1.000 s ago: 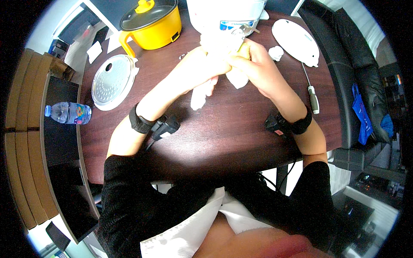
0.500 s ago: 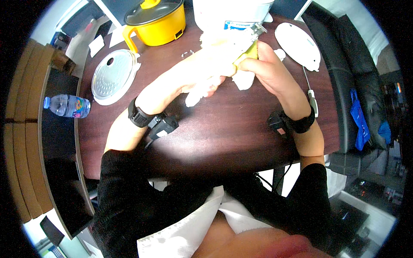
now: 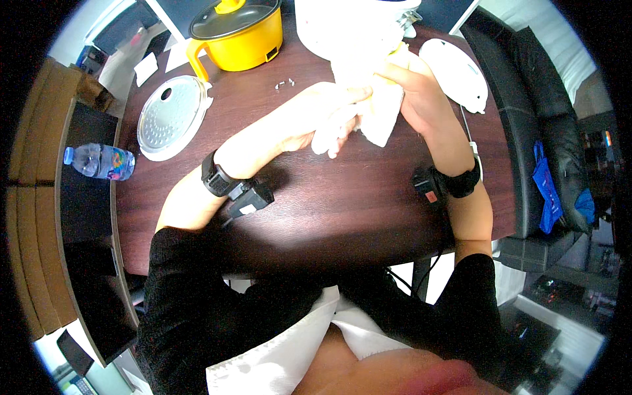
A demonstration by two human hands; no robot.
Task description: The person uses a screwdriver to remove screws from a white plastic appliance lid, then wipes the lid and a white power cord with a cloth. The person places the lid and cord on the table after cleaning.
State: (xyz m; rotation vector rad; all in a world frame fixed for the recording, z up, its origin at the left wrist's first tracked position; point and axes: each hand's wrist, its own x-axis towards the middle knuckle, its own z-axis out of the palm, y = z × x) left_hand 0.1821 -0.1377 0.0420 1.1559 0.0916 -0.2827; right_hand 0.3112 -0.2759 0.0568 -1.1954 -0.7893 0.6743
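Observation:
My left hand [image 3: 326, 118] is closed on a crumpled white tissue [image 3: 384, 115], whose loose end hangs between my hands. My right hand [image 3: 420, 89] grips a washed-out pale piece with a yellow-green part [image 3: 399, 49] and a shiny metal end [image 3: 409, 24]. The tissue lies against this piece, and glare hides much of its shape. Both hands meet just in front of a large white appliance [image 3: 322, 33] at the far side of the table.
A yellow pot [image 3: 247, 49] with a dark lid stands far left, near a translucent strainer lid [image 3: 172, 118]. Several small screws [image 3: 285, 84] lie left of my hands. At right are a white oval cover [image 3: 453, 76] and a screwdriver [image 3: 475, 153]. A water bottle [image 3: 100, 162] lies leftmost.
The metal end has moved away from me and slightly right, toward the white appliance. My right hand has shifted right, and the tissue now covers more of the yellow-green part.

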